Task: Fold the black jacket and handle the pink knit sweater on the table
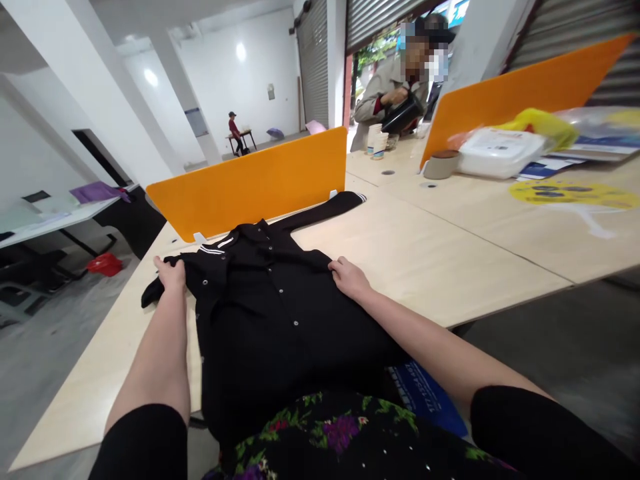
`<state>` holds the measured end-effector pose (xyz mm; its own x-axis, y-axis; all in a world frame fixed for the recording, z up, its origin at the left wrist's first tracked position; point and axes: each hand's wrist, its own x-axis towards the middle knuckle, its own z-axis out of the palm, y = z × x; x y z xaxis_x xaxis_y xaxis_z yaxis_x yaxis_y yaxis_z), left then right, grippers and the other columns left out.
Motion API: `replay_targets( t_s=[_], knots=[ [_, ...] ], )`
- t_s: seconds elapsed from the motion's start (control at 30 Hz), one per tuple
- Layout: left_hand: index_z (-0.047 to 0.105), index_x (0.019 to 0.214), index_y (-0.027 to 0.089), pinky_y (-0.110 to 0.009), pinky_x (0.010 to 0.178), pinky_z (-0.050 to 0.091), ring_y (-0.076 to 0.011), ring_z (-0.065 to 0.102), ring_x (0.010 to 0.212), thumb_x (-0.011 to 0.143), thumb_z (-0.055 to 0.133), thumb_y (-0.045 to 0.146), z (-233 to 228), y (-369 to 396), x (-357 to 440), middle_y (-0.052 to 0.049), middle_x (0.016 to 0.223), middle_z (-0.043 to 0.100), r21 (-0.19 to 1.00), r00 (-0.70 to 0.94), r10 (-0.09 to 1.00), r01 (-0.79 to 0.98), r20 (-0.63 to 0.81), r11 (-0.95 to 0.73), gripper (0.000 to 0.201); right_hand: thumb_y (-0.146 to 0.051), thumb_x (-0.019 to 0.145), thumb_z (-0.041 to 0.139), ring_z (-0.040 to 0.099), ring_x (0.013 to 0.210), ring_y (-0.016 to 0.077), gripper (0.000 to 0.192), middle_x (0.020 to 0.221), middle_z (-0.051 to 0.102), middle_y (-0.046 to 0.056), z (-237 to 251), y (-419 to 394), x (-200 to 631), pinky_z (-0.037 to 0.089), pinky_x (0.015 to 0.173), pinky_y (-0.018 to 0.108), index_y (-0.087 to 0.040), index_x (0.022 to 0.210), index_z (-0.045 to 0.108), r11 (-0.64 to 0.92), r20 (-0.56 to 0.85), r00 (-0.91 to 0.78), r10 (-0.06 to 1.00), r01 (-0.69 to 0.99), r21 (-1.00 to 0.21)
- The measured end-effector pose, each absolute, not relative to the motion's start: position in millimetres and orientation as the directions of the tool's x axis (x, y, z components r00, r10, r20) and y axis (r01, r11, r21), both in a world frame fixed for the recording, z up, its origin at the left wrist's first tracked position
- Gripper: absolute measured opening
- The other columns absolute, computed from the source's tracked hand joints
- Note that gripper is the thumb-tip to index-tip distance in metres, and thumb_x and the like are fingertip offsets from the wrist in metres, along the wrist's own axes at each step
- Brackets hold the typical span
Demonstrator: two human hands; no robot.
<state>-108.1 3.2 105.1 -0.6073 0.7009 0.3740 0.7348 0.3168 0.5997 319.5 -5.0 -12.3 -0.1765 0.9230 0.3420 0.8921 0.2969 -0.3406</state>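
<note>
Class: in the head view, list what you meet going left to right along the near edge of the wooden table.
left hand → black shirt → right hand → bare wooden table
</note>
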Motion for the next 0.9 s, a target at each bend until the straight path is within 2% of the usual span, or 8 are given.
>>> replay_targets(
  t_s=[0.17, 0.37, 0.5, 0.6, 0.67, 0.77, 0.83, 0.9],
  knots=[
    [0.049, 0.118, 0.000, -0.048, 0.095, 0.041, -0.0365, 0.053, 0.115, 0.086, 0.051, 0.033, 75.0, -32.4, -113.8, -0.027, 0.122, 0.056, 0.546, -0.675, 0.713, 0.675, 0.188, 0.495, 0.046, -0.013, 0.090, 0.037, 0.055, 0.075, 0.0179, 0.030, 0.101, 0.056, 0.008, -9.0, -5.5, 303.7, 0.036, 0.061, 0.030, -0.020, 0.103, 0.063, 0.229, 0.298, -0.131, 0.945, 0.918, -0.324],
    [0.063, 0.086, 0.019, -0.039, 0.084, 0.047, -0.0301, 0.063, 0.092, 0.076, 0.056, 0.054, 37.5, -130.7, -93.1, -0.009, 0.088, 0.070, 0.487, -0.515, 0.857, 0.748, -0.006, 0.452, 0.037, -0.013, 0.090, 0.037, 0.053, 0.073, 0.0170, 0.030, 0.101, 0.056, 0.008, -5.9, -9.1, 304.5, 0.033, 0.059, 0.030, -0.019, 0.105, 0.063, 0.233, 0.291, -0.146, 0.945, 0.928, -0.292],
    [0.061, 0.079, 0.021, -0.035, 0.073, 0.048, -0.0258, 0.063, 0.077, 0.063, 0.061, 0.063, 38.5, -196.4, -92.4, -0.002, 0.071, 0.067, 0.532, -0.372, 0.917, 0.752, -0.143, 0.388, 0.045, -0.015, 0.091, 0.036, 0.052, 0.072, 0.0174, 0.031, 0.101, 0.055, 0.009, -8.6, -8.8, 305.2, 0.030, 0.057, 0.030, -0.019, 0.105, 0.063, 0.247, 0.311, -0.157, 0.937, 0.929, -0.275],
    [0.058, 0.075, 0.022, -0.031, 0.066, 0.047, -0.0240, 0.062, 0.074, 0.061, 0.063, 0.057, 51.8, -228.4, -93.4, 0.000, 0.067, 0.065, 0.543, -0.328, 0.924, 0.748, -0.199, 0.382, 0.038, -0.015, 0.091, 0.036, 0.051, 0.071, 0.0174, 0.031, 0.101, 0.055, 0.009, -11.0, -7.8, 305.0, 0.029, 0.057, 0.030, -0.019, 0.105, 0.063, 0.257, 0.322, -0.165, 0.932, 0.928, -0.269],
    [0.052, 0.071, 0.024, -0.029, 0.059, 0.042, -0.0222, 0.060, 0.067, 0.066, 0.059, 0.048, 66.4, -241.8, -85.3, 0.001, 0.061, 0.060, 0.404, -0.365, 0.913, 0.819, -0.183, 0.408, 0.026, -0.015, 0.091, 0.036, 0.051, 0.071, 0.0175, 0.031, 0.100, 0.055, 0.009, -11.9, -7.3, 305.0, 0.029, 0.056, 0.030, -0.019, 0.106, 0.063, 0.263, 0.325, -0.172, 0.930, 0.928, -0.262],
    [0.047, 0.075, 0.025, -0.028, 0.055, 0.036, -0.0201, 0.056, 0.060, 0.075, 0.049, 0.041, 89.1, -254.5, -49.6, 0.002, 0.059, 0.055, 0.235, -0.398, 0.917, 0.890, -0.017, 0.391, 0.016, -0.016, 0.092, 0.036, 0.052, 0.072, 0.0173, 0.031, 0.100, 0.055, 0.009, -12.1, -7.3, 305.0, 0.028, 0.056, 0.030, -0.020, 0.106, 0.063, 0.268, 0.326, -0.180, 0.928, 0.930, -0.251],
    [0.049, 0.084, 0.025, -0.028, 0.059, 0.038, -0.0192, 0.057, 0.065, 0.079, 0.044, 0.042, 97.1, -259.1, -12.9, 0.001, 0.068, 0.058, 0.314, -0.327, 0.942, 0.904, 0.070, 0.291, 0.018, -0.016, 0.092, 0.036, 0.052, 0.072, 0.0172, 0.031, 0.101, 0.055, 0.009, -11.7, -7.5, 304.9, 0.028, 0.056, 0.029, -0.020, 0.106, 0.063, 0.269, 0.324, -0.181, 0.929, 0.930, -0.252],
    [0.052, 0.097, 0.024, -0.027, 0.065, 0.043, -0.0175, 0.059, 0.072, 0.082, 0.042, 0.042, 94.7, -260.5, 24.2, -0.001, 0.080, 0.063, 0.491, -0.154, 0.986, 0.864, 0.055, 0.107, 0.025, -0.015, 0.092, 0.036, 0.053, 0.073, 0.0171, 0.032, 0.102, 0.056, 0.009, -11.3, -7.7, 304.8, 0.029, 0.057, 0.029, -0.020, 0.107, 0.063, 0.272, 0.323, -0.183, 0.929, 0.928, -0.255]
  ],
)
